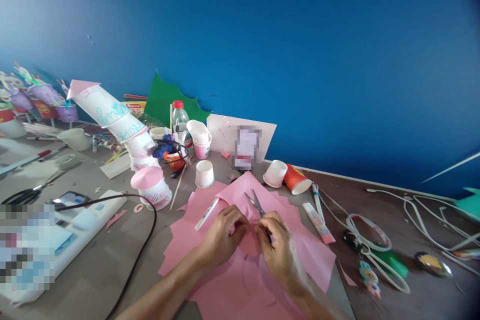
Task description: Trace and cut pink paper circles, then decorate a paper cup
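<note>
My left hand [224,235] and my right hand [278,246] meet over a pile of pink paper [300,240]. Between them is a round pink paper piece [250,244], and the fingers of both hands pinch its upper edge. Open scissor blades [256,203] point away from me just beyond my right fingers. The scissors' dark handle is partly hidden under my right hand, so whether it is gripped or only touched is unclear. A white marker [207,214] lies on the paper to the left of my left hand.
At the left, a bent tower of decorated paper cups [119,119] stands behind a black cable [152,230]. Loose cups [204,174], a red cup [297,180] and a bottle [180,117] line the back. White cords [412,205] and a keychain figure [369,277] lie at right.
</note>
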`<state>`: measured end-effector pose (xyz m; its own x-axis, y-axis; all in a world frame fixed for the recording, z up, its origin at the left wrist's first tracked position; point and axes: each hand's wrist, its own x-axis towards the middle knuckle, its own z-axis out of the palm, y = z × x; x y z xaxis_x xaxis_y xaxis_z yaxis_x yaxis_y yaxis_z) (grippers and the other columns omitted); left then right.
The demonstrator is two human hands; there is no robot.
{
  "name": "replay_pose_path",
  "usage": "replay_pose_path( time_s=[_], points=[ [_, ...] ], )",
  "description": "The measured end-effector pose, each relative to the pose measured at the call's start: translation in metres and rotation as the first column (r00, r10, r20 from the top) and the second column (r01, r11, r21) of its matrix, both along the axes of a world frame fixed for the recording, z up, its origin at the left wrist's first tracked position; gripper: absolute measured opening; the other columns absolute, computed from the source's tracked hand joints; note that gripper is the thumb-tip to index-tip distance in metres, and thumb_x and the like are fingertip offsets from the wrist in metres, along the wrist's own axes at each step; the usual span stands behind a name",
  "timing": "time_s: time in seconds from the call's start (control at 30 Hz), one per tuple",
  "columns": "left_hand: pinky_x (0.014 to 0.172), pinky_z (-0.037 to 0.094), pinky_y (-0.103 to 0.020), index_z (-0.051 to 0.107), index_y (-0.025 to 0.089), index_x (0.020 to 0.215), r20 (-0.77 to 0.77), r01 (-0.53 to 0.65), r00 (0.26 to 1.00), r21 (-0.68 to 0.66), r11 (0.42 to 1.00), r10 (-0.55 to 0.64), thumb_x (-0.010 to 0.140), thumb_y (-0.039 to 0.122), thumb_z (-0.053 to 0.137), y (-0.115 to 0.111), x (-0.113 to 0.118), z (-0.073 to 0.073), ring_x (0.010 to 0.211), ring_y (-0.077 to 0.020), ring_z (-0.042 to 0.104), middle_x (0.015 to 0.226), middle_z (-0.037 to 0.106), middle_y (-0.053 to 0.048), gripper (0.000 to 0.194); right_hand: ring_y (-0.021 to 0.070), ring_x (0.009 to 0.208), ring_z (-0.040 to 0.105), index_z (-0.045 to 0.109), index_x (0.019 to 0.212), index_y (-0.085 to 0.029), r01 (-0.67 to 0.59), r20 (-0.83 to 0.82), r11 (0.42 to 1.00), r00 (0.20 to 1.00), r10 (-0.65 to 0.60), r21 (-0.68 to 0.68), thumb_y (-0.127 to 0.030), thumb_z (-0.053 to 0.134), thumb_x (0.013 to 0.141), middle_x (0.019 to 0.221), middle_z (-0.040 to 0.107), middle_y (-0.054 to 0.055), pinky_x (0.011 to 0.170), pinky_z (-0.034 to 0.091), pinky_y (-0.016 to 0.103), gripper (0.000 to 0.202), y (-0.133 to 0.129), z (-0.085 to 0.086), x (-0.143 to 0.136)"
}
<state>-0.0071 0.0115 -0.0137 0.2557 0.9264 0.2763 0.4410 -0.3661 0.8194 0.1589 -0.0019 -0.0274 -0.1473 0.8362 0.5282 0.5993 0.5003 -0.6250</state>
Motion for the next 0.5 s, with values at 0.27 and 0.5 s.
replay_pose_path(
  time_s=[0.27,0.5],
  points=[
    [0.063,0.043,-0.026,0.054,0.020,0.070,-0.004,-0.020,1.000,-0.024,1.000,0.020,0.081,0.010,0.051,-0.0005,-0.0005,0.0021,0.070,-0.0161,0.056,0.073,0.060,-0.002,0.015,0.0184,0.069,0.056,0.056,0.080,-0.022,-0.040,-0.030,0.998,0.999,0.039,-0.039,-0.019,0.051,0.091,0.078,0.058,0.004,0.063,0.048,0.031,0.013,0.0009,-0.0011,0.0037],
    [0.065,0.043,-0.027,0.054,0.020,0.070,0.041,-0.029,0.999,0.003,1.000,0.029,0.081,0.009,0.051,-0.0003,0.0008,-0.0027,0.071,-0.0162,0.057,0.074,0.060,-0.002,0.016,0.0197,0.072,0.058,0.060,0.082,-0.022,-0.035,0.061,0.999,0.998,0.035,0.011,-0.018,0.055,0.090,0.079,0.062,0.004,0.067,0.045,0.032,0.010,0.0028,0.0052,0.0017]
  ],
)
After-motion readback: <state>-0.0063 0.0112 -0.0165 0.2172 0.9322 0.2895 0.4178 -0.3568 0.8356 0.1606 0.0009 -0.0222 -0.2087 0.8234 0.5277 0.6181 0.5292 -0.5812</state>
